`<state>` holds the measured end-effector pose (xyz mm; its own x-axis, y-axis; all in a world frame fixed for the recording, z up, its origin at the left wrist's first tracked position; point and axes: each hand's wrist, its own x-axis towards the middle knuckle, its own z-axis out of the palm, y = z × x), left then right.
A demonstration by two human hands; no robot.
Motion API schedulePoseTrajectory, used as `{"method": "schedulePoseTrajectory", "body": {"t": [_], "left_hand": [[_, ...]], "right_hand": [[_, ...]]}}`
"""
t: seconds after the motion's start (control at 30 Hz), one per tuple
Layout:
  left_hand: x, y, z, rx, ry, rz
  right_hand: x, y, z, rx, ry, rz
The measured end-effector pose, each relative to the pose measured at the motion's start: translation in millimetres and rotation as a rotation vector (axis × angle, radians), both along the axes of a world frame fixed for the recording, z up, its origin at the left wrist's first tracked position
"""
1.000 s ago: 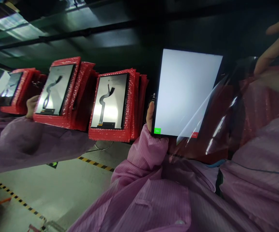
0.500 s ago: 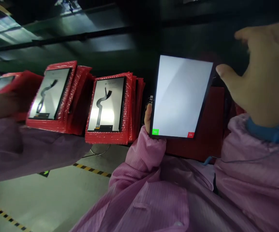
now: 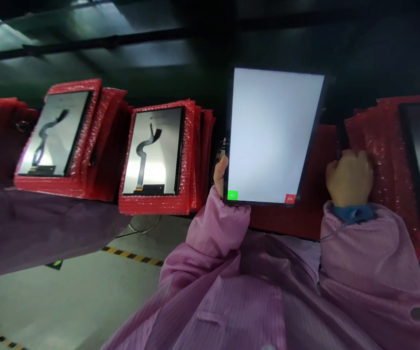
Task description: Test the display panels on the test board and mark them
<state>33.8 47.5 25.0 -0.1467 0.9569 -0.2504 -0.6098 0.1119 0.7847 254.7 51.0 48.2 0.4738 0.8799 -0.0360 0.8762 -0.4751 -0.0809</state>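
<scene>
Fingers of left hand (image 3: 220,176) grasping lit white screen (image 3: 273,136) by its lower left edge | right hand (image 3: 350,178) curled, contents unclear, near red bubble-wrap pouches (image 3: 386,146) | farther left, silvery panels (image 3: 164,153) with ribbon cables (image 3: 142,165) atop red stacks (image 3: 191,180)

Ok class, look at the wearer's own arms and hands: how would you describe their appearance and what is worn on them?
The left sleeve and right sleeve are loose, pinkish-purple, finely striped, and gathered at the cuffs. The right hand is gloveless, with a blue band and thin cord at its wrist. The left hand, mostly hidden, shows no glove.
</scene>
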Motion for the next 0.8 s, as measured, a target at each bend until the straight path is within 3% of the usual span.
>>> {"method": "schedulePoseTrajectory", "body": {"t": [0.13, 0.23, 0.4, 0.57, 0.8], "left_hand": [[-1, 0, 7.0, -0.012, -0.061, 0.001], [-3, 0, 7.8, 0.005, -0.133, -0.029], [-1, -2, 9.5, -0.012, -0.091, 0.007], [3, -2, 19.9, -0.094, 0.079, 0.006], [1, -1, 17.9, -0.105, 0.131, 0.056]], "right_hand": [[15, 9, -12.8, 0.364, 0.21, 0.017], [25, 12, -22.7, 0.528, 0.369, -0.005], [31, 11, -29.5, 0.588, 0.516, 0.091], [29, 8, -27.1, 0.646, 0.46, 0.203], [26, 9, -28.4, 0.675, 0.608, 0.201]]}}
